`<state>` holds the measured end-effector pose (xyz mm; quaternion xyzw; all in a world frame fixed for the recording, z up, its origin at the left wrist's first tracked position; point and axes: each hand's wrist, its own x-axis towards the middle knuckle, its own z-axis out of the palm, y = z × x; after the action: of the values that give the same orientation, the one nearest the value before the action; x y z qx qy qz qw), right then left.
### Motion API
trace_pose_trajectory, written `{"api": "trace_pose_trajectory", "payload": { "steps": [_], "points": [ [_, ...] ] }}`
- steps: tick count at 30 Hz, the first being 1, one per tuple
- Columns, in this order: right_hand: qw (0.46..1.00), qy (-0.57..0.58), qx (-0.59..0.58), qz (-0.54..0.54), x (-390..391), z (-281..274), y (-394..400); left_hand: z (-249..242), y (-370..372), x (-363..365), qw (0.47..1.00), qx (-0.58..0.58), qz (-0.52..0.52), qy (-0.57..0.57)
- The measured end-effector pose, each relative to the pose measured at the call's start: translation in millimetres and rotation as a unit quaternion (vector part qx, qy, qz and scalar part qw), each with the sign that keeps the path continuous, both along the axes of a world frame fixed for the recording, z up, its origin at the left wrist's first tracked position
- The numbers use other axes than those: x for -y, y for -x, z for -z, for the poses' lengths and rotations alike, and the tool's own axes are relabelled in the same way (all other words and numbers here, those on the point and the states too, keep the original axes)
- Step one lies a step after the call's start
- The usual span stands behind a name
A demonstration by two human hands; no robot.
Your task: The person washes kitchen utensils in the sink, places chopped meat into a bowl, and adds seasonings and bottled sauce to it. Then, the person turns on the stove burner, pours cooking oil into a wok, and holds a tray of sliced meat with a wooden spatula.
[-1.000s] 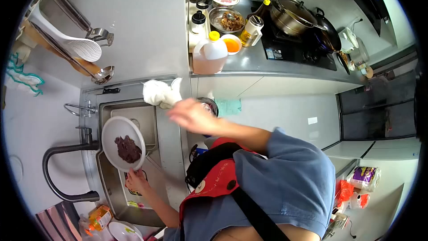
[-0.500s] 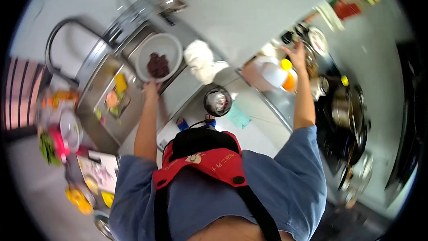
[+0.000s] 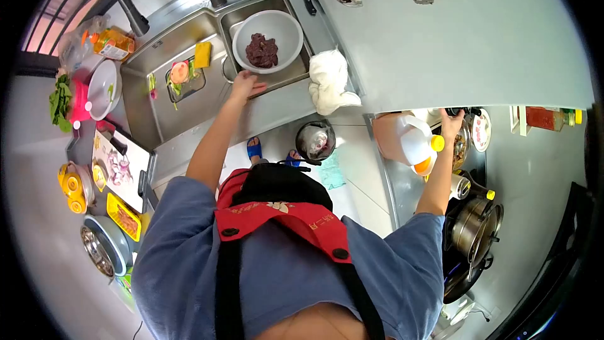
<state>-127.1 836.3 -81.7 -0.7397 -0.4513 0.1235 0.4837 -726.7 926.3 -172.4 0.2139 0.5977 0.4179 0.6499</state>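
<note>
Head view, looking straight down over the person's blue shirt and red apron: the left hand point(image 3: 244, 83) sits above centre in the frame, its fingers closed on the near rim of a grey bowl point(image 3: 286, 25) that holds a lump of dark red meat point(image 3: 261, 50). The bowl hangs over the right basin of the steel sink point(image 3: 189, 25), near the top of the frame. A yellow sponge point(image 3: 202, 55) lies just left of the bowl, on the divide between the basins, and vegetable scraps lie in the left basin. A white cloth point(image 3: 330, 80) is bunched on the counter edge just right of the bowl.

The right hand point(image 3: 451, 123) is stretched out to the right middle of the frame, at a small dark-capped bottle point(image 3: 454, 112) by the wall. The fingers reach the cap, but whether they grip it is too small to tell. Just left of this hand stands a large oil jug point(image 3: 399, 138) with a yellow cap, and a little bowl of orange sauce point(image 3: 423, 167) sits against the jug's lower side. Below, towards the lower right, a lidded steel pot point(image 3: 475, 226) rests on the stove.

At the left edge a cutting board point(image 3: 119, 170) carries chopped pieces.
</note>
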Motion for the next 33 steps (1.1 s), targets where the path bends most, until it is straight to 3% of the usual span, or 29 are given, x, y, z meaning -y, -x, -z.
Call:
{"api": "trace_pose_trajectory", "payload": {
  "steps": [1,2,3,4,5,7,10,11,13,15,17,18,19,21,23,25,29,33],
  "points": [
    [1.000,-0.007,-0.012,0.008,0.9,-8.3,9.0,1.9,4.7,8.8,1.000,-0.001,-0.003,0.001],
    [0.995,0.048,0.053,0.070,3.5,-14.7,12.4,3.0,11.4,16.6,0.998,-0.041,0.010,-0.056],
    [0.998,-0.049,0.021,0.035,5.4,-0.7,-6.2,4.3,17.4,25.9,0.990,-0.082,0.023,-0.113],
    [0.984,0.072,0.089,0.135,12.9,-34.2,11.9,-12.0,19.8,38.8,0.976,-0.134,0.036,-0.165],
    [0.978,0.043,0.145,0.145,25.7,-43.0,6.7,-31.1,21.8,51.0,0.976,-0.135,0.034,-0.165],
    [0.948,0.021,0.263,0.179,59.4,-120.8,63.6,-68.1,19.8,70.4,0.902,-0.264,0.121,-0.319],
    [0.993,-0.039,0.094,0.060,110.3,-188.4,111.0,-122.3,1.2,94.3,0.861,-0.274,0.188,-0.385],
    [0.991,0.030,0.124,0.048,122.0,-209.1,136.8,-136.5,-5.3,98.3,0.846,-0.269,0.217,-0.406],
    [0.987,0.054,0.154,-0.016,127.8,-227.5,199.3,-167.9,-22.3,104.3,0.814,-0.264,0.273,-0.440],
    [0.988,0.097,0.099,-0.066,112.9,-225.3,270.4,-186.6,-40.3,102.7,0.798,-0.262,0.301,-0.452],
    [0.972,0.108,0.133,-0.162,92.9,-189.2,314.8,-191.2,-48.0,100.1,0.793,-0.190,0.310,-0.490],
    [0.975,0.094,0.038,-0.197,79.0,-169.6,341.8,-187.6,-44.2,97.4,0.793,-0.185,0.312,-0.490],
    [0.969,0.078,0.041,-0.231,62.4,-155.5,368.4,-180.4,-41.4,91.0,0.785,-0.201,0.311,-0.496],
    [0.950,0.081,-0.079,-0.290,30.3,-133.6,412.5,-159.9,-25.4,74.0,0.757,-0.249,0.316,-0.514],
    [0.929,0.044,-0.042,-0.365,-6.4,-121.7,434.7,-154.4,0.0,55.2,0.781,-0.317,0.238,-0.483],
    [0.922,-0.054,-0.038,-0.382,-37.8,-119.2,449.3,-138.2,28.1,30.5,0.765,-0.360,0.226,-0.484],
    [0.929,-0.026,-0.074,-0.361,-83.3,-90.6,478.2,-119.1,64.7,-4.5,0.719,-0.448,0.203,-0.491],
    [0.930,0.031,-0.092,-0.356,-102.4,-64.2,489.7,-99.5,86.3,-27.2,0.723,-0.471,0.218,-0.456]
  ]
}}
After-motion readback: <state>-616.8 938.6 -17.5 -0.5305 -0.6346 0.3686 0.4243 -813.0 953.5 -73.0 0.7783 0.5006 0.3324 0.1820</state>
